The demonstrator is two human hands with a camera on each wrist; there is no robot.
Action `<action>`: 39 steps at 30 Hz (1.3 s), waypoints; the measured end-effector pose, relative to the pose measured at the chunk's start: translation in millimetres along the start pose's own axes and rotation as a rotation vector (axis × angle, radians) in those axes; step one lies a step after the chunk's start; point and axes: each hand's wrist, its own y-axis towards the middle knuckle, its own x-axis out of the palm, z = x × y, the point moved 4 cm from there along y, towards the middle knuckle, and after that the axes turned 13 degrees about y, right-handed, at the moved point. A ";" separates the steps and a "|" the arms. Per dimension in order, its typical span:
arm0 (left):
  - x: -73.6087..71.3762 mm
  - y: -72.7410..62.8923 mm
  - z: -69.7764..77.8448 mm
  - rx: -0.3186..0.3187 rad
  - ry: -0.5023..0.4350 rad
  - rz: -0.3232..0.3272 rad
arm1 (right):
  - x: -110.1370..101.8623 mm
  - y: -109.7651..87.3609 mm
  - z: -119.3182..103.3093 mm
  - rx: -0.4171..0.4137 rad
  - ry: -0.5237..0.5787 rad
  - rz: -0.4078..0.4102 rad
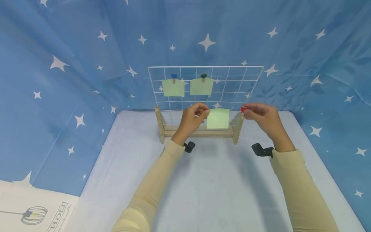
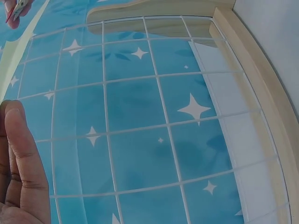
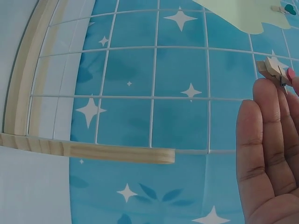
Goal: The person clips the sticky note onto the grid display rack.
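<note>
My left hand (image 1: 192, 117) pinches the left edge of a pale green paper note (image 1: 218, 119), held in front of the lower part of a white wire grid (image 1: 237, 79). Between thumb and fingertips, my right hand (image 1: 263, 117) grips a small wooden clothespin (image 3: 272, 70) with a red top, near the grid's right side and apart from the note. Higher on the grid hang two more green notes: the left note (image 1: 173, 88) under a blue heart clothespin (image 1: 174, 76), the right note (image 1: 201, 87) under a dark green heart clothespin (image 1: 203, 76).
The grid stands in a wooden base (image 1: 200, 133) with two upright side pieces. Beneath it is a table with a white cover (image 1: 214, 187). A blue curtain with white stars (image 1: 116, 58) surrounds the back and sides. At lower left lies a printed cloth (image 1: 17, 199).
</note>
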 end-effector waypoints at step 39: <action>-12.1 33.8 18.9 0.023 0.035 0.007 | -7.4 20.1 -25.5 -0.073 0.069 0.008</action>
